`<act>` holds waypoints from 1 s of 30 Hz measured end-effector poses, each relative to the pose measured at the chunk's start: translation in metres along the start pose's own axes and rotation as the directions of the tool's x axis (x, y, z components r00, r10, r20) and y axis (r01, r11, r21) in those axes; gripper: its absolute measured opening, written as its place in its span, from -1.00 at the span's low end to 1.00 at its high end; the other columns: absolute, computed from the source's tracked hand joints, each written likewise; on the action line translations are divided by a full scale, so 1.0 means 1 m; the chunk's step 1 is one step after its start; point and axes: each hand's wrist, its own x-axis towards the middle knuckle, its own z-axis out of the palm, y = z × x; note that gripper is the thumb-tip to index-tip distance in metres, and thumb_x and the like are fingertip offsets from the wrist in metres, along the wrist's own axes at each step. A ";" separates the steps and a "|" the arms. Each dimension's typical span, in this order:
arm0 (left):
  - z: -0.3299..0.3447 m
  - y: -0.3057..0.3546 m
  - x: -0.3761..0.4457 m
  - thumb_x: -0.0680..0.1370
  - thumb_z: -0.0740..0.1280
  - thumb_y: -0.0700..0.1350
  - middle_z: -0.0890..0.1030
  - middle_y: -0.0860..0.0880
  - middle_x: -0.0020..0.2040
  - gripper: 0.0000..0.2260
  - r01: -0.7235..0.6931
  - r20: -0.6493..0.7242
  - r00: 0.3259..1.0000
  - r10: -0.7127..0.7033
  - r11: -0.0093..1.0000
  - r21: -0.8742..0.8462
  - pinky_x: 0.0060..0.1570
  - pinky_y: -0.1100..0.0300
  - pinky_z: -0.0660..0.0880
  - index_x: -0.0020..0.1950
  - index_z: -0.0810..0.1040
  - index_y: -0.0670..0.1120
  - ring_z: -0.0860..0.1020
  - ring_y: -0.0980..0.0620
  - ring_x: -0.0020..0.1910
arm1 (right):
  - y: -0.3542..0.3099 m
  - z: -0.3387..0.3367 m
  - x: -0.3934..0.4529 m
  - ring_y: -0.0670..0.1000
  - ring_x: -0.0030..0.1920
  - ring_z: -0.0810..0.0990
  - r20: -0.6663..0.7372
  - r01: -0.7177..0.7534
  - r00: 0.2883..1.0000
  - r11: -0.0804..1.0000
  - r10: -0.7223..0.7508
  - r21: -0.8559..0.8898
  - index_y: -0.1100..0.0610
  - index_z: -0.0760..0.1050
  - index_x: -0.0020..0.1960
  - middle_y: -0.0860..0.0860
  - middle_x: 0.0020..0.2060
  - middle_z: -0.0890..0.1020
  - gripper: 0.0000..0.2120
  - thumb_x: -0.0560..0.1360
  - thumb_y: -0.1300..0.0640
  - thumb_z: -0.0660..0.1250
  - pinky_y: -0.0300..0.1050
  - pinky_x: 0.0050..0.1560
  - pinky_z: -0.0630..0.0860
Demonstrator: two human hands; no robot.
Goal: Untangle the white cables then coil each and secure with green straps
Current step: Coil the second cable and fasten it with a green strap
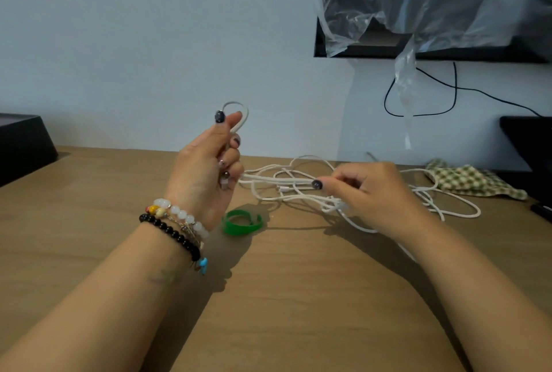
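Note:
White cables (277, 189) lie in a loose tangle on the wooden table (298, 297), spreading right to about the checked cloth. My left hand (206, 168) is raised above the table and grips one cable, a small loop of which sticks up over my thumb; a plug end shows below my fingers. My right hand (367, 192) pinches a cable strand between thumb and fingers at the middle of the tangle. A curled green strap (242, 222) lies on the table just right of my left wrist, touching nothing.
A green-checked cloth (466, 180) lies at the back right. Black boxes stand at the far left (21, 147) and far right (528, 144). A wall screen under clear plastic (433, 4) hangs above, with black wires (448, 96) dangling beneath.

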 end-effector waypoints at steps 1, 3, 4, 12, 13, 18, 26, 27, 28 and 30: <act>-0.002 0.003 0.002 0.61 0.26 -0.13 0.41 0.04 -0.36 -0.88 -0.019 -0.045 0.999 0.020 1.000 0.021 -0.55 0.39 0.19 0.01 0.60 -0.11 0.22 0.19 -0.52 | 0.004 -0.004 0.001 -0.15 -0.49 0.36 -0.048 -0.012 0.999 1.000 0.012 0.002 0.11 0.62 -0.29 -0.11 -0.56 0.45 -0.72 0.47 -0.07 0.38 -0.33 -0.45 0.23; -0.006 0.007 0.005 0.62 0.24 -0.16 0.41 0.04 -0.38 -0.85 -0.064 -0.114 0.991 0.075 0.993 0.098 -0.55 0.37 0.18 0.00 0.60 -0.11 0.21 0.18 -0.52 | 0.008 -0.007 0.001 -0.16 -0.49 0.37 -0.094 -0.026 0.995 1.000 0.025 -0.013 0.07 0.60 -0.31 -0.16 -0.57 0.46 -0.76 0.46 -0.05 0.40 -0.35 -0.44 0.23; -0.007 0.006 0.006 0.63 0.22 -0.17 0.41 0.05 -0.40 -0.83 -0.088 -0.126 0.986 0.112 0.979 0.184 -0.56 0.36 0.18 0.00 0.61 -0.12 0.22 0.17 -0.53 | 0.009 -0.006 0.000 -0.16 -0.48 0.38 -0.094 -0.034 0.995 0.999 0.032 -0.017 0.01 0.59 -0.31 -0.19 -0.55 0.47 -0.78 0.47 -0.04 0.40 -0.35 -0.44 0.23; -0.001 -0.025 -0.004 0.66 0.02 0.14 0.24 0.08 -0.50 -0.47 -0.103 0.122 0.992 0.026 0.717 0.690 -0.56 0.32 0.12 -0.06 0.64 -0.18 0.15 0.14 -0.55 | -0.007 0.006 0.001 -0.17 -0.42 0.41 -0.097 -0.033 0.994 0.979 0.054 0.203 -0.04 0.62 -0.23 -0.06 -0.41 0.60 -0.82 0.52 0.16 0.37 -0.37 -0.39 0.31; 0.000 -0.027 -0.006 0.62 0.05 0.19 0.23 0.08 -0.50 -0.46 -0.121 0.170 0.985 -0.001 0.698 0.706 -0.55 0.31 0.12 -0.07 0.65 -0.18 0.15 0.13 -0.55 | -0.010 0.009 0.000 -0.14 -0.38 0.47 -0.108 -0.017 0.993 0.977 0.041 0.212 -0.07 0.62 -0.23 -0.03 -0.35 0.64 -0.80 0.52 0.16 0.37 -0.34 -0.36 0.36; -0.002 -0.028 -0.012 0.36 0.45 0.22 0.39 0.06 -0.45 -0.45 -0.202 0.337 0.934 -0.119 0.602 0.772 -0.49 0.29 0.27 -0.04 0.61 -0.29 0.30 0.10 -0.49 | -0.013 0.014 0.001 -0.20 -0.26 0.59 -0.234 0.049 0.972 0.978 0.000 0.203 -0.14 0.59 -0.25 -0.20 -0.28 0.65 -0.73 0.48 0.22 0.41 -0.38 -0.23 0.48; -0.001 -0.034 -0.013 0.53 0.40 -0.15 0.50 -0.10 -0.25 -0.88 -0.199 0.349 0.903 -0.252 0.475 0.858 -0.20 0.24 0.40 -0.16 0.51 -0.12 0.45 0.03 -0.27 | -0.017 0.012 -0.001 -0.23 -0.28 0.57 -0.218 0.051 0.976 0.976 -0.003 0.212 -0.09 0.62 -0.20 -0.19 -0.27 0.66 -0.82 0.49 0.17 0.40 -0.42 -0.27 0.45; 0.000 -0.033 -0.013 0.55 0.38 -0.15 0.52 -0.15 -0.19 -0.89 -0.194 0.356 0.901 -0.249 0.502 0.843 -0.14 0.23 0.41 -0.12 0.52 -0.16 0.47 0.02 -0.22 | -0.017 0.012 -0.001 -0.22 -0.31 0.55 -0.215 0.051 0.977 0.975 -0.004 0.216 -0.09 0.63 -0.21 -0.17 -0.29 0.65 -0.82 0.49 0.18 0.40 -0.41 -0.30 0.43; 0.001 -0.031 -0.013 0.57 0.34 -0.18 0.55 -0.15 -0.15 -0.90 -0.191 0.363 0.898 -0.249 0.522 0.831 -0.13 0.30 0.42 -0.04 0.53 -0.22 0.50 0.07 -0.21 | -0.016 0.012 -0.001 -0.22 -0.33 0.54 -0.209 0.053 0.978 0.974 -0.006 0.220 -0.09 0.63 -0.21 -0.17 -0.31 0.65 -0.81 0.49 0.18 0.40 -0.41 -0.33 0.41; 0.002 -0.031 -0.014 0.62 0.25 -0.22 0.53 -0.04 -0.22 -0.89 -0.192 0.364 0.897 -0.249 0.523 0.830 -0.28 0.44 0.38 0.05 0.50 -0.26 0.47 0.24 -0.35 | -0.016 0.014 -0.002 -0.22 -0.35 0.53 -0.202 0.059 0.979 0.975 -0.015 0.213 -0.13 0.62 -0.22 -0.19 -0.36 0.63 -0.77 0.49 0.19 0.41 -0.43 -0.33 0.38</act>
